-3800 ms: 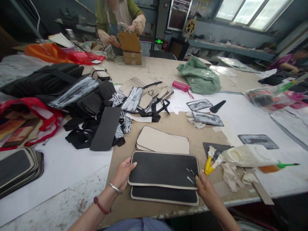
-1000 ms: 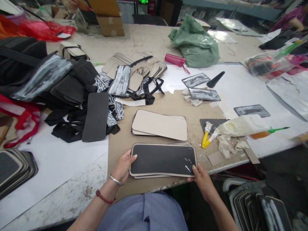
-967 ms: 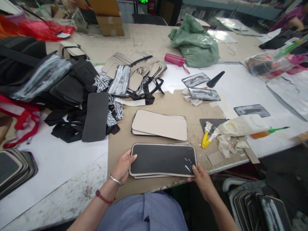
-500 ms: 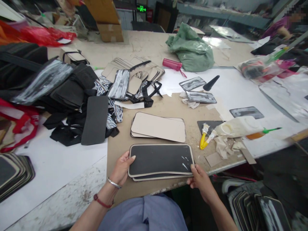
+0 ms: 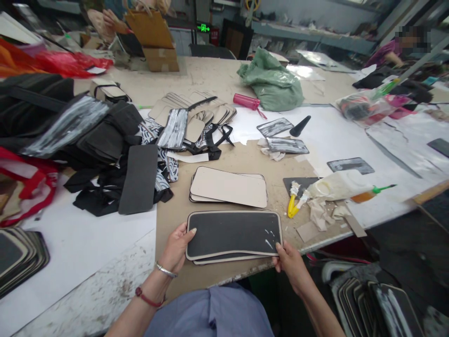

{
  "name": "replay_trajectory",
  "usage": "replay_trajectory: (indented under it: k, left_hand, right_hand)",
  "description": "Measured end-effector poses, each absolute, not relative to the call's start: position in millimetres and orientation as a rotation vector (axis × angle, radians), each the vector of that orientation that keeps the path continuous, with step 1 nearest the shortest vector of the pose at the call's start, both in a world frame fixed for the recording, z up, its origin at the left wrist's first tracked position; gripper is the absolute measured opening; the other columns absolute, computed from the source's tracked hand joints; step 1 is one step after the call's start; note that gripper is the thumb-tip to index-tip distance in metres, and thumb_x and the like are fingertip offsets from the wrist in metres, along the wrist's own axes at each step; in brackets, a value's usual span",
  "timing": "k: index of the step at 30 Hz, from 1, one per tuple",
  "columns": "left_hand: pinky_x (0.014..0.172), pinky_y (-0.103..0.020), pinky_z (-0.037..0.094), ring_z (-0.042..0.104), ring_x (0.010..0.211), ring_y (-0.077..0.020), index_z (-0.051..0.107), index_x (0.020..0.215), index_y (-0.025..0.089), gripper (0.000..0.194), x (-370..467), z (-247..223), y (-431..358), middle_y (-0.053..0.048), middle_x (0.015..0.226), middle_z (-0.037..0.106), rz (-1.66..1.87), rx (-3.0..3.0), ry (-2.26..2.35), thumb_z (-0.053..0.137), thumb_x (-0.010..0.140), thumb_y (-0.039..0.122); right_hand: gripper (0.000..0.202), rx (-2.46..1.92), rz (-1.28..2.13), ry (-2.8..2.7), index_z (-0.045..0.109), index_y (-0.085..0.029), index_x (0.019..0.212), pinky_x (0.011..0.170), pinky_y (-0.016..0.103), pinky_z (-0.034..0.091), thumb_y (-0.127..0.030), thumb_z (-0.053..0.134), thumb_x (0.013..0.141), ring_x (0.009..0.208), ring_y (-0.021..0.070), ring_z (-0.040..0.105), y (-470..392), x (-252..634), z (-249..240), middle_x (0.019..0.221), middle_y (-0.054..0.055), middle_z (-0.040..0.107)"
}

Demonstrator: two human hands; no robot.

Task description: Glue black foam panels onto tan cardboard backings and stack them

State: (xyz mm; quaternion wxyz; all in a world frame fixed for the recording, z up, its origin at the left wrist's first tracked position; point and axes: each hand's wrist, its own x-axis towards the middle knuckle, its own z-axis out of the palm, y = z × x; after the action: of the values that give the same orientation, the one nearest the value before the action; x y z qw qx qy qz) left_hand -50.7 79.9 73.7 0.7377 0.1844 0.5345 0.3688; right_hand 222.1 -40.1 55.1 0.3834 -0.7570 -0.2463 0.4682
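A dark rounded rectangular panel (image 5: 231,234) with a beige border lies close in front of me, a few white smears near its right end. My left hand (image 5: 178,245) grips its left edge, thumb on top. At the lower right corner, my right hand (image 5: 287,262) pinches it with the thumb above and fingers beneath. Under it another bordered panel (image 5: 224,259) shows along the near side. Just beyond is a small stack of beige panels (image 5: 229,187), slightly fanned. To the right sit yellow-handled brushes (image 5: 292,206) with white-coated bristles.
A white plastic container (image 5: 336,185) stands right, near a green-tipped orange bottle (image 5: 372,193). Black fabric and bags (image 5: 101,126) crowd the left. Dark panels (image 5: 21,257) are stacked at far left, others (image 5: 372,299) below the table's right edge. Another person (image 5: 389,56) is at back right.
The view has shifted slightly, so the far things appear a little lower and more to the left. Both hands keep their hold on the panel, which has hardly moved.
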Motion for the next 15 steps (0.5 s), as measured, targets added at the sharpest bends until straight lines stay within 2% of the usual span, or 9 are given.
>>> replay_trajectory:
  k: [7,15]
  left_hand:
    - [0.076,-0.033,0.052,0.063,0.086,-0.0239,0.06,0.091,0.012,0.053,-54,74,77,-0.007,0.084,0.069,0.809,0.42,1.161,0.082,0.045,0.028]
    - [0.066,-0.029,0.052,0.065,0.073,-0.0211,0.059,0.088,0.012,0.055,-55,63,72,-0.006,0.078,0.07,0.755,0.384,1.176,0.082,0.041,0.028]
  right_hand:
    - [0.035,-1.939,1.143,-0.753,0.041,-0.022,0.064,0.036,0.022,0.027,-0.055,0.046,0.074,0.031,0.0081,0.037,-47,224,55,0.042,-0.007,0.047]
    - [0.039,-1.993,1.165,-0.709,0.038,-0.023,0.063,0.034,0.022,0.029,-0.06,0.046,0.068,0.03,0.0095,0.04,-53,226,53,0.041,-0.006,0.049]
